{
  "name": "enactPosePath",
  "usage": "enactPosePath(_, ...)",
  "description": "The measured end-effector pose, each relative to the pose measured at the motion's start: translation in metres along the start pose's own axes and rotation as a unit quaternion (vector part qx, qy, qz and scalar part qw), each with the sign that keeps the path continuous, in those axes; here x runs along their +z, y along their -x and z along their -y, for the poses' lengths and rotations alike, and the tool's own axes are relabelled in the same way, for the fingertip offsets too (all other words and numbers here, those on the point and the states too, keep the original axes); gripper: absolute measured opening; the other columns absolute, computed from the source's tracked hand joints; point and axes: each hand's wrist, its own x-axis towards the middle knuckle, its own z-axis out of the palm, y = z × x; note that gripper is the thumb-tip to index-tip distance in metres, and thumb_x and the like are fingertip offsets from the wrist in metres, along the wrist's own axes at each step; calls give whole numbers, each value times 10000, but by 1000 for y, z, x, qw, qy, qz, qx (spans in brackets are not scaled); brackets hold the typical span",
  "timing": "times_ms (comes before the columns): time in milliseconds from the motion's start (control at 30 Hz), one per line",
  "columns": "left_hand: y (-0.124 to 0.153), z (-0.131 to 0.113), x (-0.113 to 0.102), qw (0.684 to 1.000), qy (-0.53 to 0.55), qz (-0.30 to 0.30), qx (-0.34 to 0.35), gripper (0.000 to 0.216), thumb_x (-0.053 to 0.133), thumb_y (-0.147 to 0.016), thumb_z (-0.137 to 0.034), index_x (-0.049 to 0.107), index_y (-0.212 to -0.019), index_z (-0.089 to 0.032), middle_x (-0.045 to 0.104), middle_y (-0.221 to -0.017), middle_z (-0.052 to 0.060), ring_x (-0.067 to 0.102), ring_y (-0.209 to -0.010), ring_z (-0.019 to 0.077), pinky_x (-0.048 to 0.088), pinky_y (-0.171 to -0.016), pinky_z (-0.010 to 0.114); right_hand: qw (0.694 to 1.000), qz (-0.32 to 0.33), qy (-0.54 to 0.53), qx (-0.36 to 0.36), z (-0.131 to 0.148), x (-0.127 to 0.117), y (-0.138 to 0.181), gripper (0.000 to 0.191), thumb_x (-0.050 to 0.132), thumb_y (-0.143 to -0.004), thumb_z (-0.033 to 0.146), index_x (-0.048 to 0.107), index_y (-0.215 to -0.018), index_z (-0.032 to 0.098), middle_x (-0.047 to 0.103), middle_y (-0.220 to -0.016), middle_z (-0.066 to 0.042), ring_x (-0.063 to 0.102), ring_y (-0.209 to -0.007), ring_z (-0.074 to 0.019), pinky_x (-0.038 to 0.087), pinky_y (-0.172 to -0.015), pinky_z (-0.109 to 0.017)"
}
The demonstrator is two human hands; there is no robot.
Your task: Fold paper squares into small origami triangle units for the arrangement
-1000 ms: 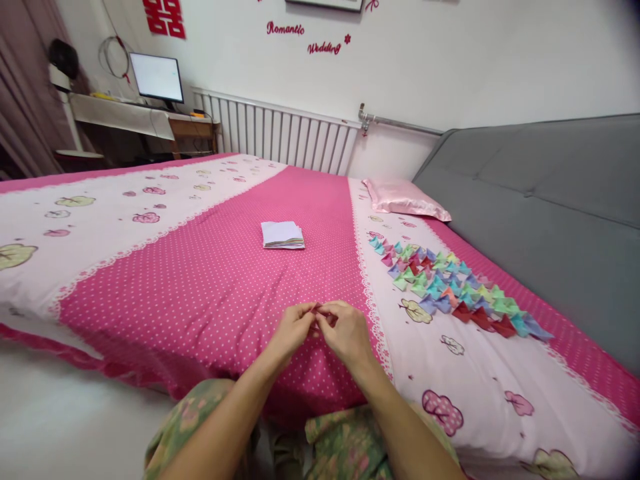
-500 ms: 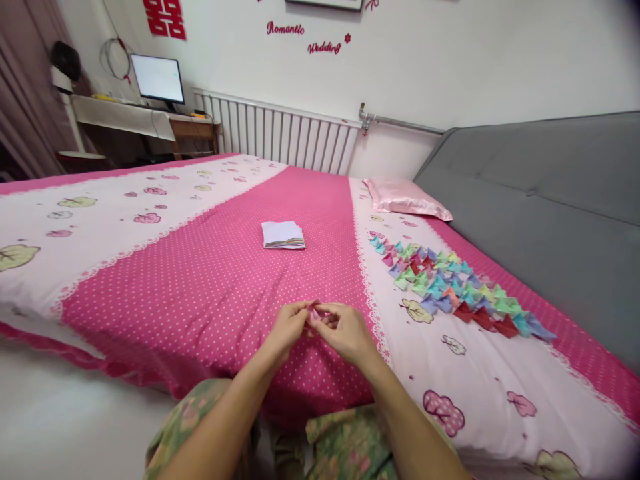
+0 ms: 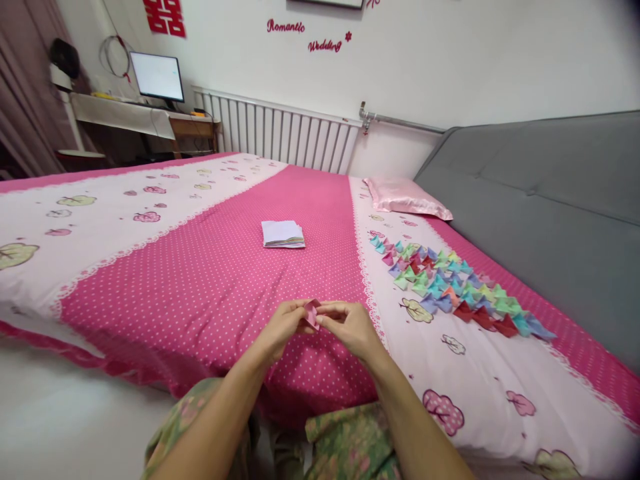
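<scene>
Between my two hands, just above the near edge of the bed, is a small folded piece of pink paper (image 3: 312, 314). My left hand (image 3: 285, 327) pinches its left side, and my right hand (image 3: 350, 328) grips its right side with thumb and fingers. Some fingertips are hidden behind the paper. Farther out on the bed lies a stack of square paper sheets (image 3: 283, 234), white on top with coloured edges below. To the right, several folded paper boats (image 3: 450, 283) in many colours stand in rows.
The bedspread (image 3: 215, 280) is pink with white dots and pale printed bands. A pink pillow (image 3: 406, 197) lies near the grey headboard (image 3: 540, 200). Beyond the bed are a radiator (image 3: 280, 127) and a desk with a monitor (image 3: 158, 77).
The pink paper has turned and now shows more of its surface between my fingers. My hands have shifted slightly, with the left one a little lower and farther left.
</scene>
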Motion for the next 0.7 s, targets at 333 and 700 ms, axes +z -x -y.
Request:
enactPosePath(333,1,2,3,996,-23,61,63,105,508,-694,-188,583,-725,-121,549,-649,8,456,-554,62,366,-557,181,976,-77,196,-53,5,6,4,142,591,-702,270,693,-770,199,680,-771,-28,608,-598,-141,492,-580,-245)
enactPosePath(700,-2,5,-3,999,35,-4,-15,176,578,-580,-125,587,-756,-116,567,-571,-5,471,-468,56,378,-499,176,985,-63,141,-76,1,5,3,214,618,-681,203,671,-886,236,672,-866,-14,600,-594,-126,499,-582,-243)
